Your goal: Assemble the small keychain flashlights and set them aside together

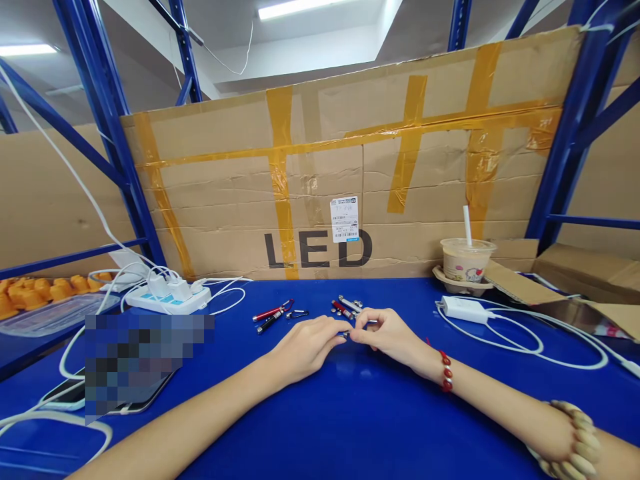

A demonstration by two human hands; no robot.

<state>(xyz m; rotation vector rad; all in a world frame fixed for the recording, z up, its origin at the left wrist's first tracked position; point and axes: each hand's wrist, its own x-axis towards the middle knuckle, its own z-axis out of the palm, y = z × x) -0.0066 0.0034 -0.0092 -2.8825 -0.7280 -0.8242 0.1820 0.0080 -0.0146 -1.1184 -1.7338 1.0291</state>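
Note:
My left hand (313, 343) reaches in with its fingers pressed together, pinching a small metal piece (346, 333) at the tips. My right hand (387, 333) is closed in a pinch right beside it, fingertips meeting those of the left; what it holds is mostly hidden. Just beyond the hands lie a small red tube (342, 309) and a silver tube (350, 303), with tiny round silver pieces around them. Left of these rest a red pen-like tube with a clip (267, 315), a black tube (270, 322) and a small black clip (298, 314).
A white power strip (170, 297) with cables stands at the back left, near a tablet-like device (150, 393), partly blurred. On the right are a lidded drink cup (467, 260) and a white charger (465, 309) with looped cable. Taped cardboard (225, 200) walls the back.

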